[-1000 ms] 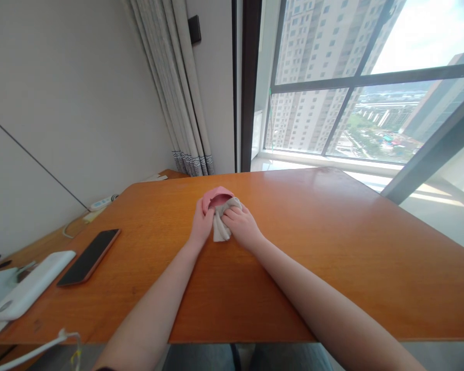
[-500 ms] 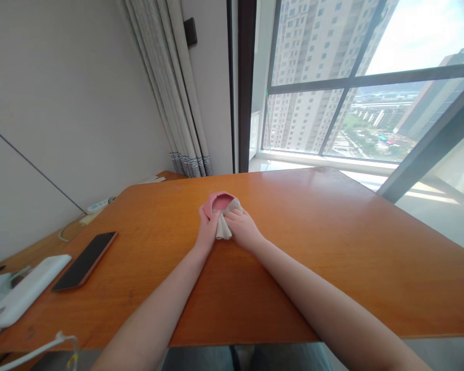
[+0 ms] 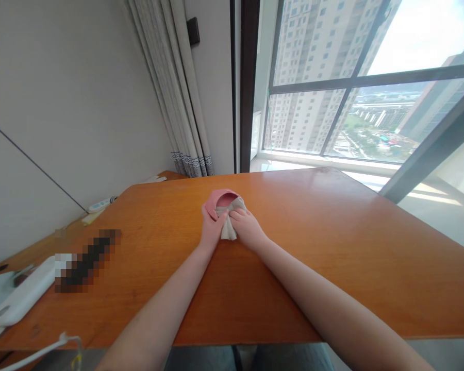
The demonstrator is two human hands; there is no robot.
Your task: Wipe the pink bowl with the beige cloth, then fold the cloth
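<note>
A small pink hollow thing [image 3: 212, 200] with a rounded opening is on the wooden table in front of me; its exact kind I cannot make out. My left hand [image 3: 212, 225] wraps round its left side, thumb toward the opening. Pale grey cloth [image 3: 229, 231] lies bunched across the opening and hangs down between my hands. The fingers of my right hand [image 3: 247, 226] are closed on this cloth at the right side of the pink thing. Part of the cloth is hidden under those fingers.
The brown wooden table [image 3: 313, 247] spreads out around my hands. To the left lie a phone [image 3: 87, 263], pixelated, and a long white device [image 3: 27, 293]. A white cable [image 3: 34, 353] crosses the near left corner. A power strip [image 3: 100, 205] sits by the wall.
Both hands, the pink thing and the cloth appear slightly further right in the view, which has shifted a little too. The grip looks much the same.
</note>
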